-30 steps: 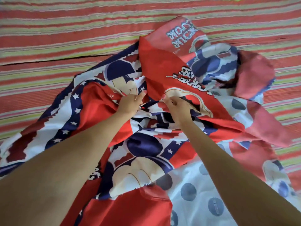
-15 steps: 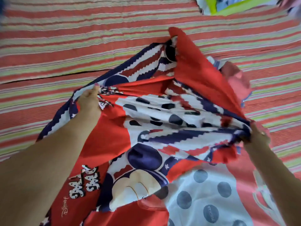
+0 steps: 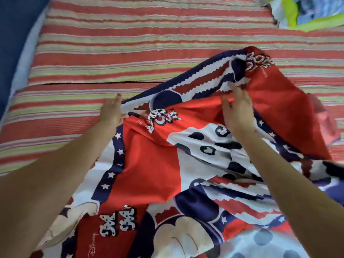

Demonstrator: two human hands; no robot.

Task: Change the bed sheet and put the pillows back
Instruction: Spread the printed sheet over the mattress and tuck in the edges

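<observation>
**Sheet released by right hand; left hand kept at far-left edge**

Since half a second ago, the right hand (image 3: pixel 239 114) has been moved from the right edge of the bed sheet (image 3: pixel 152 164), where a bunched fold was gripped, to the middle of the cloth farther away. It is now seen open, with fingers straight and spread, laid on or just above a raised red fold; contact cannot be confirmed. The left hand (image 3: pixel 111 113) has remained at the far-left edge of the sheet. Its fingers are extended toward the far side, and the thumb appears to be pressed against the cloth edge; whether the edge is pinched cannot be told.

The printed sheet, in red, navy and white with stars, spots and cartoon figures, is spread partly rumpled over the near and right portion of the striped mattress (image 3: pixel 130 43). Its far-right part is lifted into a peaked fold. A dark seam line is seen across the mattress, running from the left toward the sheet's far edge.

At the far right corner, a bundle of yellow-green and blue fabric (image 3: pixel 297 12) is noted, well apart from both hands. A blue surface (image 3: pixel 13 43) is seen along the far-left side of the mattress.
</observation>
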